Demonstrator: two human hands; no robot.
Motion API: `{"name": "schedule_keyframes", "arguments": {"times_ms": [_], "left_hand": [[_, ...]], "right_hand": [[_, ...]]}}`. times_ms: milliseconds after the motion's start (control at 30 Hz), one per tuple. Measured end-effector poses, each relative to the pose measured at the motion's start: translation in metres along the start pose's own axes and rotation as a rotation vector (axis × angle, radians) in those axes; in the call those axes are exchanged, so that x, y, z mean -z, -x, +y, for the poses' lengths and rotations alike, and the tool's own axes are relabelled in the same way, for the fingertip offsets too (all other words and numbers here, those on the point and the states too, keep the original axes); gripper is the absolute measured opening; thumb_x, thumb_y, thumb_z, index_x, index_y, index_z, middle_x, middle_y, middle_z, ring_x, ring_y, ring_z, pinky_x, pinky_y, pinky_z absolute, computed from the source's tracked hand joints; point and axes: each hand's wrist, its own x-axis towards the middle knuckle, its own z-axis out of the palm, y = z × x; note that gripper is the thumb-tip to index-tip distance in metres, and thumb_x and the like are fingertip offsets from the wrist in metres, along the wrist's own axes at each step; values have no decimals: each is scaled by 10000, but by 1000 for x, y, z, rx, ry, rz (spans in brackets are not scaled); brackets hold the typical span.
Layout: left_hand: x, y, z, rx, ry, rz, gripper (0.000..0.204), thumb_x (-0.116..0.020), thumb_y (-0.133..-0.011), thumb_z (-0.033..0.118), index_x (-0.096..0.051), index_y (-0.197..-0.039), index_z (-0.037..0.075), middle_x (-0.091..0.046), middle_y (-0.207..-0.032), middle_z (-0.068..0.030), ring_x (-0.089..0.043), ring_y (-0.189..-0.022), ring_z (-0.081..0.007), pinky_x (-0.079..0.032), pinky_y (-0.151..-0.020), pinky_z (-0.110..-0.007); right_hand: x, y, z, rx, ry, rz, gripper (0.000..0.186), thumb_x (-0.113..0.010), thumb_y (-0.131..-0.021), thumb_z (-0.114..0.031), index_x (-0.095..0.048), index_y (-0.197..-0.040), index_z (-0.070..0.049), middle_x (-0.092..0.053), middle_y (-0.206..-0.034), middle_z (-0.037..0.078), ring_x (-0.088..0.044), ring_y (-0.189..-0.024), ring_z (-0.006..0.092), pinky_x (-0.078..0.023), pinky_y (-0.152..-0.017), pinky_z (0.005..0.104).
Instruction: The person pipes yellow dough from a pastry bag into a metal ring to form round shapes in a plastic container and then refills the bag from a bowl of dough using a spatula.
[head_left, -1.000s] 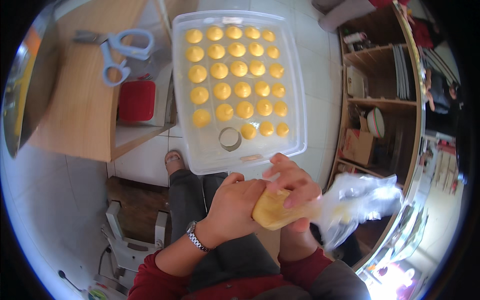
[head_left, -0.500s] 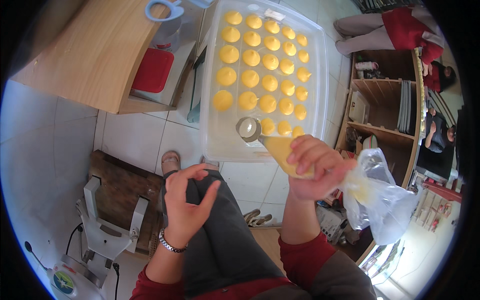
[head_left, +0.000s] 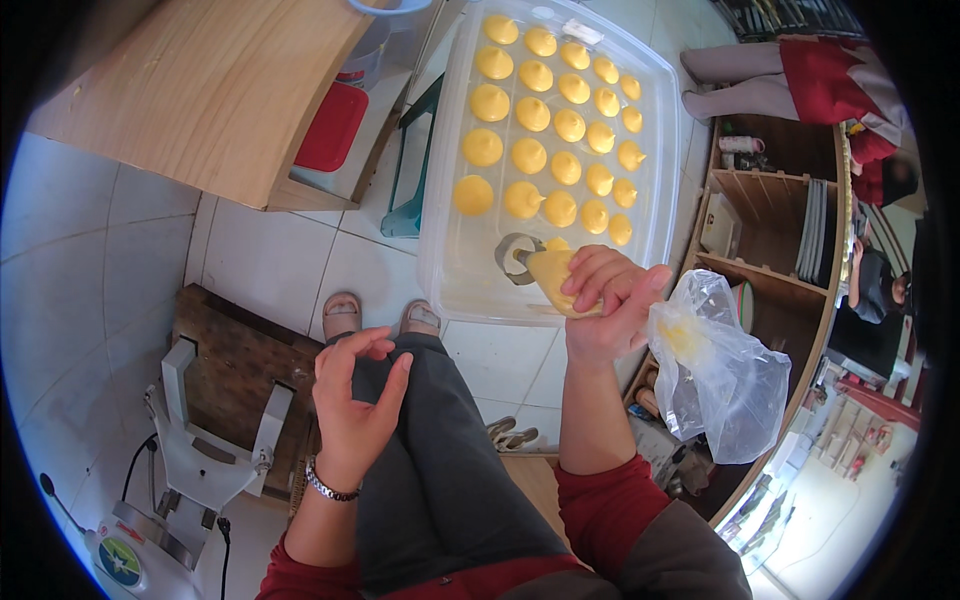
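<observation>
My right hand (head_left: pixel 612 306) squeezes a piping bag (head_left: pixel 554 280) of yellow filling, its fingers wrapped round the full part. Behind the fist the clear twisted end of the bag flares out. At the far-left end of the bag, the metal nozzle lies over a round metal ring (head_left: pixel 518 277) in the near part of a large translucent plastic tub (head_left: pixel 455 290). Several rows of piped yellow mounds (head_left: pixel 529 155) stand in it, some with pointed tips. The mounds nearest my right hand are partly hidden. My left hand (head_left: pixel 352 400) hovers above my lap, fingers apart and holding nothing.
A wooden table (head_left: pixel 200 100) with a red lid (head_left: pixel 332 128) on a shelf stands at left. Below it is a white metal device (head_left: pixel 205 460) on a dark board. Wooden shelving (head_left: pixel 765 225) lines the right side. Other people stand beyond it, their hands away from mine.
My right hand and the piping bag have moved left, bringing the nozzle over the ring. My left hand has sunk slightly down and left. The view has shifted, so the tub appears farther right.
</observation>
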Motion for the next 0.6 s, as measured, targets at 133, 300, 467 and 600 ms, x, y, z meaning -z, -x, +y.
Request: {"name": "schedule_keyframes", "arguments": {"times_ms": [133, 300, 467, 600], "left_hand": [[2, -1, -1, 0, 17, -1, 302, -649, -726, -9, -539, -1007, 9, -566, -831, -55, -520, -760, -120, -420, -731, -243], [0, -2, -2, -12, 13, -12, 299, -650, -728, -6, -540, -1005, 13, -567, -838, -58, -522, -762, -121, -421, -729, -242], [2, -3, -1, -6, 4, -19, 295, -652, -729, 1, -542, -1002, 19, -566, -842, -55, -525, -759, -124, -421, -729, -244], [3, -3, -1, -19, -29, -19, 302, -655, -729, 7, -543, -1009, 26, -564, -839, -55, -528, -759, -128, -420, -731, -249]], "right_hand": [[-3, 0, -1, -6, 6, 2, 471, -224, -958, -276, -264, -514, -126, -348, -397, 35, -395, -369, 157, -433, -517, 327], [-3, 0, -3, -26, 6, 8, 475, -231, -957, -262, -265, -503, -125, -343, -395, 33, -374, -362, 147, -420, -513, 312], [-4, 0, -3, -24, 17, 17, 478, -229, -958, -256, -263, -499, -126, -336, -396, 27, -363, -362, 140, -408, -510, 304], [-5, 0, -4, -28, 45, 28, 475, -227, -959, -247, -263, -502, -126, -325, -396, 20, -344, -357, 132, -397, -506, 297]]}}
